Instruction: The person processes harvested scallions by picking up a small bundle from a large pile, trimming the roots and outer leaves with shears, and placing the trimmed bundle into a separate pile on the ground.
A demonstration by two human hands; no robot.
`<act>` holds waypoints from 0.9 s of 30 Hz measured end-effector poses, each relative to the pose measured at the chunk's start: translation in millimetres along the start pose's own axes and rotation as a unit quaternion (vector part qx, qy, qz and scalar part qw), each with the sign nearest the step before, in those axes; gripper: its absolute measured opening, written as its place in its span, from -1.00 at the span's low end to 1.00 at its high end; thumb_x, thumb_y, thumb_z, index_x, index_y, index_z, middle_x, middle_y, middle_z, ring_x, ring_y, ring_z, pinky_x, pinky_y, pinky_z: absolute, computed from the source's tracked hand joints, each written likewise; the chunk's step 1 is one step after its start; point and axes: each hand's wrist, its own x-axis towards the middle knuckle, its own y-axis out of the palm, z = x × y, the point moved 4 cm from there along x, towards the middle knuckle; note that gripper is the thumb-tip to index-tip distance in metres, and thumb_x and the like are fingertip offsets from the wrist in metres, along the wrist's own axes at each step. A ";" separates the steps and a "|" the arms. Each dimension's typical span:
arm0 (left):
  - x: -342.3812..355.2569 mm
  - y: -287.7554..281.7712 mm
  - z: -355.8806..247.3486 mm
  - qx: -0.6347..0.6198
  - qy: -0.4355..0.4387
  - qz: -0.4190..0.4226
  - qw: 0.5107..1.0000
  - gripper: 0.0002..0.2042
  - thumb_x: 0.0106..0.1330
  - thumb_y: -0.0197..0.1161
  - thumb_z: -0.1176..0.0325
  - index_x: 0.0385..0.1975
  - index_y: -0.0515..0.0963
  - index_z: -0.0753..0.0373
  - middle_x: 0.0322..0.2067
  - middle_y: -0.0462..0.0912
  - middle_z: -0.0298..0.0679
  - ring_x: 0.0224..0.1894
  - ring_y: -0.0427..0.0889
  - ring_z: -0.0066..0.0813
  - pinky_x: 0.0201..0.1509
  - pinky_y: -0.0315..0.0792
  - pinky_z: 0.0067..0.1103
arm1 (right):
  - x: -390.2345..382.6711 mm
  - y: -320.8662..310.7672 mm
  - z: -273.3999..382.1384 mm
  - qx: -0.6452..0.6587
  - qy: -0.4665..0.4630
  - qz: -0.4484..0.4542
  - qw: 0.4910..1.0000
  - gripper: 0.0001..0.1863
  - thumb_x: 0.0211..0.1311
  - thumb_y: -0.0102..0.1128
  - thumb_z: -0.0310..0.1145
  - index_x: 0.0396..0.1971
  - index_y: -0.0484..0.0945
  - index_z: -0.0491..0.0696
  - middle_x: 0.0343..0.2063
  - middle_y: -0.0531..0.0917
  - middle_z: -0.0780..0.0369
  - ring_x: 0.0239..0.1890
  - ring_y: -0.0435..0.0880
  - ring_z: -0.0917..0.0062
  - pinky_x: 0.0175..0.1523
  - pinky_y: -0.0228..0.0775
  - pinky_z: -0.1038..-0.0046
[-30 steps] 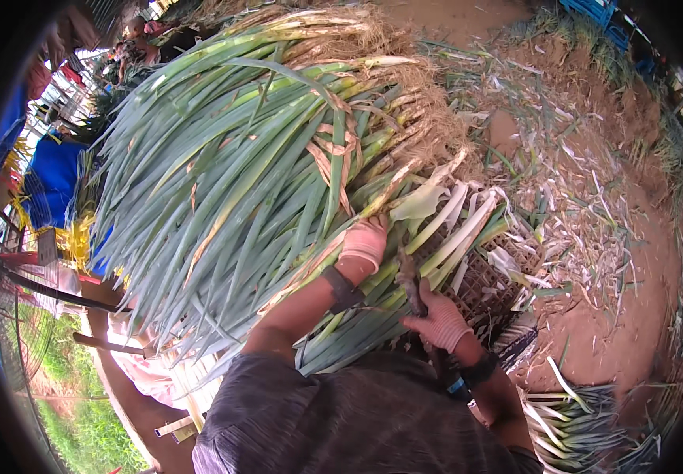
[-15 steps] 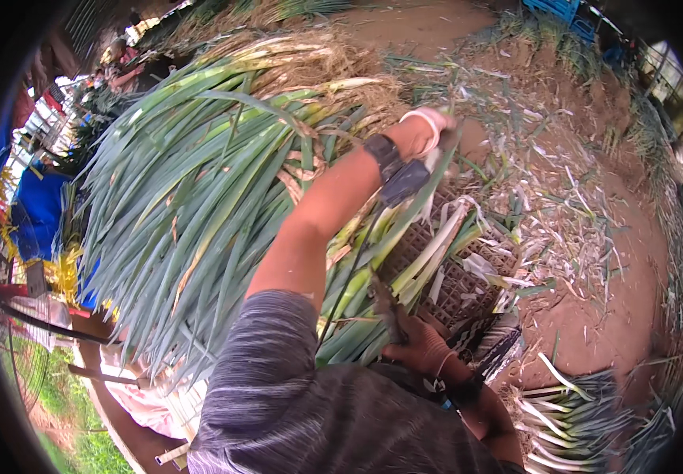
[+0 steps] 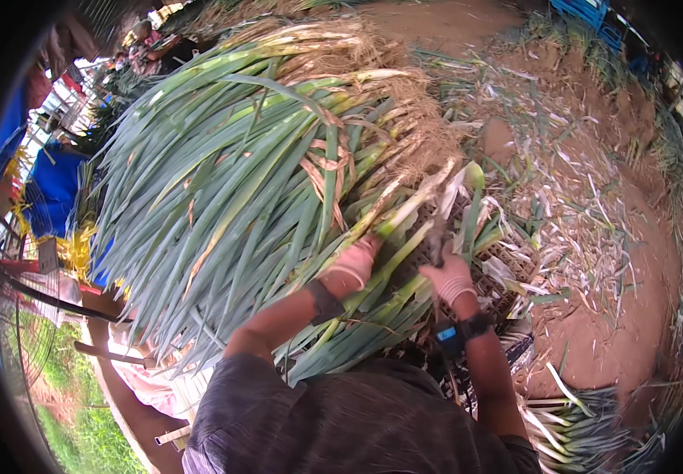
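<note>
A big heap of long green onions (image 3: 223,174) lies before me, leaves toward the left and dry roots toward the right. My left hand (image 3: 355,265) is closed around one green onion (image 3: 401,215) at the heap's near right side; its pale root end points up and right. My right hand (image 3: 450,278) grips a slim dark tool (image 3: 437,239), held upright beside that onion's pale end. Blur hides the tool's exact kind. Under the hands, loose onion stalks lie across a brown lattice crate (image 3: 515,265).
Peelings (image 3: 571,229) litter the brown ground on the right. White-stemmed onions (image 3: 567,426) lie in a row at lower right. A blue crate (image 3: 583,12) stands at the far right, and another person (image 3: 148,51) sits at the far left. A metal fan guard (image 3: 21,332) stands at left.
My left hand has come back from the far right, past the root ends, to grip an onion stalk. My right hand has moved up and forward with the dark tool.
</note>
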 end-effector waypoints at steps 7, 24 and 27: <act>12.2 8.9 -6.3 0.200 -0.055 -0.024 0.978 -0.82 0.07 0.05 0.47 -0.30 0.40 0.31 -0.41 0.51 -0.11 -0.36 0.59 -0.25 -0.50 0.49 -0.36 | -73.0 26.3 35.2 -0.037 -0.078 0.146 0.985 -0.03 -0.12 0.26 -0.04 0.19 -0.01 -0.29 -0.26 0.52 -0.14 -0.15 0.54 0.09 -0.04 0.37 0.32; 40.5 23.1 -4.8 0.155 -0.134 0.073 0.976 -0.77 0.27 -0.03 0.35 -0.17 0.44 0.30 -0.33 0.56 -0.07 -0.25 0.57 -0.15 -0.32 0.52 -0.34 | 56.2 -2.3 7.8 -0.087 0.060 0.016 0.994 -0.09 -0.16 0.23 -0.09 0.13 0.05 -0.31 -0.13 0.49 -0.17 -0.07 0.51 0.05 0.03 0.39 0.29; 40.5 22.1 -9.2 0.178 -0.103 0.106 0.973 -0.77 0.27 -0.03 0.36 -0.15 0.43 0.31 -0.32 0.55 -0.05 -0.22 0.56 -0.15 -0.32 0.51 -0.35 | 82.5 -13.3 -2.9 -0.078 0.072 0.011 0.994 -0.17 -0.18 0.23 -0.12 0.05 0.14 -0.34 -0.21 0.54 -0.16 -0.12 0.55 0.07 0.00 0.41 0.31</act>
